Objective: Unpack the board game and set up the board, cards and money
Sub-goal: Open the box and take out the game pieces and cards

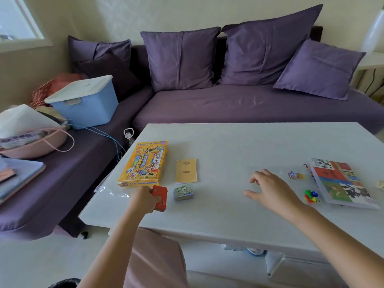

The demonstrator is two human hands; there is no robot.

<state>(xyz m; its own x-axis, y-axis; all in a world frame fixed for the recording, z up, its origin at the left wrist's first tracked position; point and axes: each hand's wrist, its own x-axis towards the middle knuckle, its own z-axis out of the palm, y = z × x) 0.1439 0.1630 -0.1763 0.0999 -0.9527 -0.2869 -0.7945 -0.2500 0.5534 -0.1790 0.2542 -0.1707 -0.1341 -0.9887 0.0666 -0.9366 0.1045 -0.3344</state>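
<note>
Left hand (145, 199) grips the red card deck (160, 198) at lower centre, beside the money stack (183, 192), likely to group components. Right hand (270, 189) hovers open above the counter (228, 146). Folded board (342, 183) lies right, still unopened.

Home living room: a long purple corner sofa (249, 104) piled with loose purple cushions (180, 59) sits against a pale wall, with a window (18, 19) at the far left and a low white coffee table (228, 146) just in front. Household clutter sits on the sofa's left section: a blue storage bin (89, 109) with a white lid, a pink basket (41, 144) holding fabric and a thin blue cable (104, 134). A yellow board game box (143, 163) and play money (184, 192) lie on the table, ordinary domestic leisure stuff.
</note>
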